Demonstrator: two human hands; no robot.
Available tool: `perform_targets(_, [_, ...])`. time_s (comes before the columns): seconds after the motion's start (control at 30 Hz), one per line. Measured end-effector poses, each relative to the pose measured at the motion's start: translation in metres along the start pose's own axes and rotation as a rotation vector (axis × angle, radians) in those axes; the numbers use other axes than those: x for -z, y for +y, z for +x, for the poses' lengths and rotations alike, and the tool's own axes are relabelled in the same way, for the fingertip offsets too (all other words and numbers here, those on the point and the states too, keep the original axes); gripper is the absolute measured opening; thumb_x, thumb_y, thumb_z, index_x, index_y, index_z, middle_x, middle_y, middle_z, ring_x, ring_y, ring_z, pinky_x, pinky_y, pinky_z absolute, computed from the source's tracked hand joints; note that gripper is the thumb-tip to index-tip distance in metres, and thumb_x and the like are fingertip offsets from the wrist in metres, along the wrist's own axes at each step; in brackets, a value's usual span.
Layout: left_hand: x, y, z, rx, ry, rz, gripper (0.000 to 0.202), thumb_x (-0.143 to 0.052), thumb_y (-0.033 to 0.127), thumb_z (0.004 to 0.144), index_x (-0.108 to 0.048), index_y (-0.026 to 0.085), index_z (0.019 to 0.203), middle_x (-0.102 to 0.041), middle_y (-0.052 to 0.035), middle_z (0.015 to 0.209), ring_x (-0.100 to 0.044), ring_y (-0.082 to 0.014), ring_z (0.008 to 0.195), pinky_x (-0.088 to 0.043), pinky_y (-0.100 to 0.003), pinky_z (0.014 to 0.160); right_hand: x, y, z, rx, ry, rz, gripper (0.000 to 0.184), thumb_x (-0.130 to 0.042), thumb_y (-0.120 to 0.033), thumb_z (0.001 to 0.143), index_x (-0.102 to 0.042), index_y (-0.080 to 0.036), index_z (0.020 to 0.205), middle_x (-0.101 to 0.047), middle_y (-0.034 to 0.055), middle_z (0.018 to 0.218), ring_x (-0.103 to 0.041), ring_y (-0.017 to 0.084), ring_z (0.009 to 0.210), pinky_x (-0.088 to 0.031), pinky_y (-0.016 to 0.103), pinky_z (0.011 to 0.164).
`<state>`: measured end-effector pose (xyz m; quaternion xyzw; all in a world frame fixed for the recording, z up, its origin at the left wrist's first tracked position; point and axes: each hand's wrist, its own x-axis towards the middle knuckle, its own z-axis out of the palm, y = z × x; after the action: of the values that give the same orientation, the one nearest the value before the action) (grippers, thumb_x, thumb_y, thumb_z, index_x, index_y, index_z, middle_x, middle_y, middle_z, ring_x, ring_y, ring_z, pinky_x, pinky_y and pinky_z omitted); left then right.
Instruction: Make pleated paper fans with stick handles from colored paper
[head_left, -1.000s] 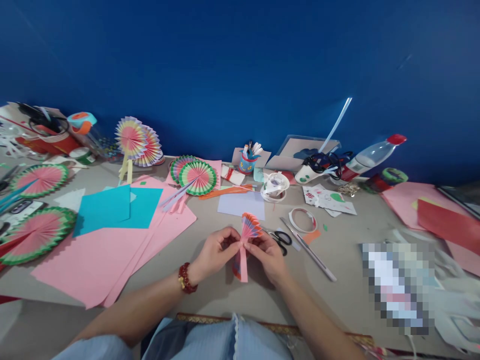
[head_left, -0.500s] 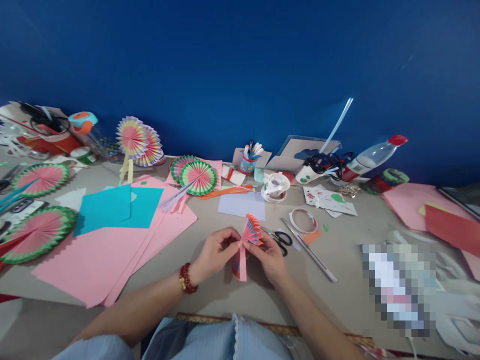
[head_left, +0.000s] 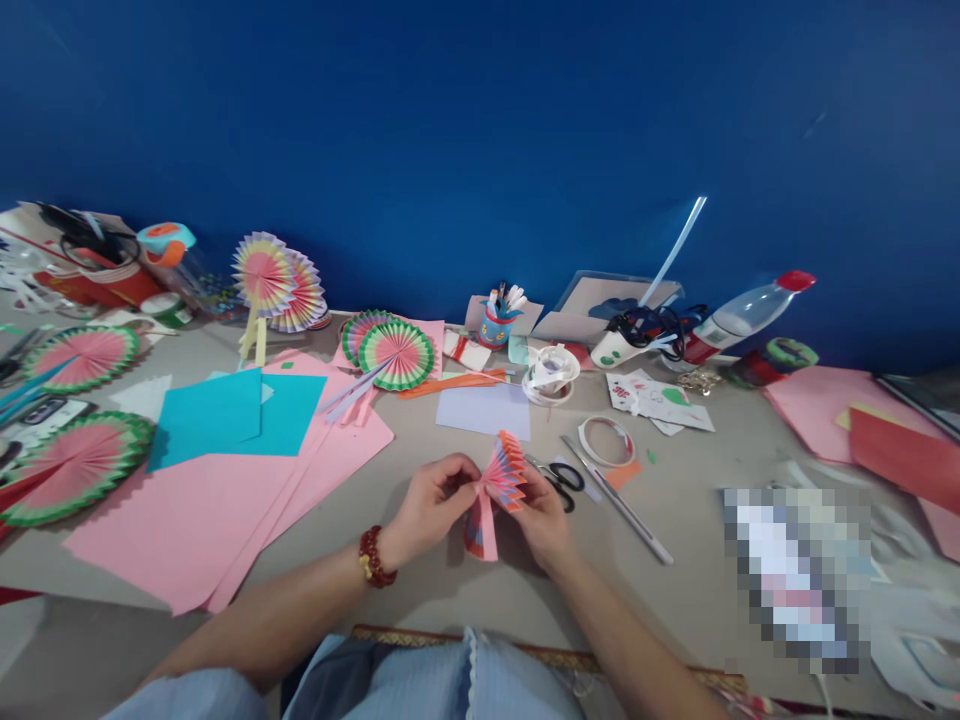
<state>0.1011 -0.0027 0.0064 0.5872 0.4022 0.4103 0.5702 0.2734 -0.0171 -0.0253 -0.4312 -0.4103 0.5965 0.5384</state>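
Note:
A pleated paper fan [head_left: 504, 473], pink with orange and purple edging, is held upright above the table between my two hands. My left hand [head_left: 442, 495] pinches it near its narrow middle. On the other side, the fingers of my right hand [head_left: 541, 515] grip the pleats, partly hidden behind the paper. The upper pleats fan out to the right, and a folded pink strip hangs below the pinch. Black-handled scissors [head_left: 564, 478] lie just beyond my right hand, with a craft knife [head_left: 630, 515] to their right.
Pink sheets [head_left: 195, 520] and blue paper [head_left: 240, 415] spread to the left, near finished paper fans [head_left: 396, 355]. A lilac sheet [head_left: 484, 408] and tape rolls [head_left: 606, 441] lie ahead. Along the blue wall stand a pen cup [head_left: 496, 325] and a leaning bottle [head_left: 742, 315].
The upper pleats have spread wider and tipped to the right, showing more of their faces. Both hands stay in nearly the same place on the fan.

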Motion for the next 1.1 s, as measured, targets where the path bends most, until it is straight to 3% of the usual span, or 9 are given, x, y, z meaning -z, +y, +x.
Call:
perform_targets(0.17, [-0.002,0.001,-0.001,0.009,-0.008,-0.048,0.014,-0.057,0.031,0.09,-0.059,0.017,0.088,-0.056,0.0,0.074,-0.052,-0.0117,0.067,-0.044,-0.023,0.063,0.0,-0.001,-0.001,0.004,0.032,-0.013,0.032,-0.086,-0.034,0.066,-0.072,-0.023,0.092,-0.071,0.0023,0.089,-0.063,0.019,0.08,-0.053,0.031,0.078])
perform_targets(0.37, [-0.001,0.004,-0.001,-0.021,0.003,0.01,0.011,-0.056,0.027,0.089,-0.06,0.017,0.086,-0.058,-0.0006,0.077,-0.054,-0.0126,0.069,-0.044,-0.023,0.064,-0.004,-0.007,0.0,0.029,0.027,-0.017,0.026,-0.085,-0.036,0.066,-0.072,-0.023,0.085,-0.069,0.0028,0.083,-0.062,0.02,0.075,-0.053,0.031,0.072])
perform_targets(0.77, [-0.002,0.007,-0.003,-0.092,0.034,0.066,0.009,-0.052,0.015,0.086,-0.061,0.016,0.088,-0.062,-0.0021,0.083,-0.057,-0.0141,0.078,-0.047,-0.024,0.072,-0.006,-0.008,-0.001,-0.026,0.03,0.064,0.029,-0.083,-0.021,0.062,-0.074,-0.025,0.09,-0.072,0.0003,0.087,-0.063,0.017,0.075,-0.053,0.029,0.075])
perform_targets(0.97, [-0.001,0.004,-0.003,-0.112,0.027,0.095,0.012,-0.051,0.012,0.084,-0.062,0.017,0.086,-0.065,-0.0021,0.084,-0.059,-0.0144,0.078,-0.047,-0.024,0.073,-0.009,-0.018,-0.001,-0.06,-0.006,0.072,0.013,-0.079,-0.02,0.066,-0.072,-0.022,0.077,-0.065,-0.0015,0.077,-0.058,0.014,0.069,-0.05,0.025,0.067])
perform_targets(1.1, [-0.001,0.002,-0.003,-0.112,0.031,0.111,0.013,-0.051,0.012,0.082,-0.062,0.017,0.086,-0.065,-0.0015,0.082,-0.059,-0.0142,0.077,-0.047,-0.024,0.072,-0.01,-0.022,-0.002,-0.055,-0.015,0.061,0.011,-0.078,-0.02,0.066,-0.071,-0.022,0.075,-0.064,-0.0011,0.077,-0.057,0.014,0.071,-0.05,0.024,0.068])
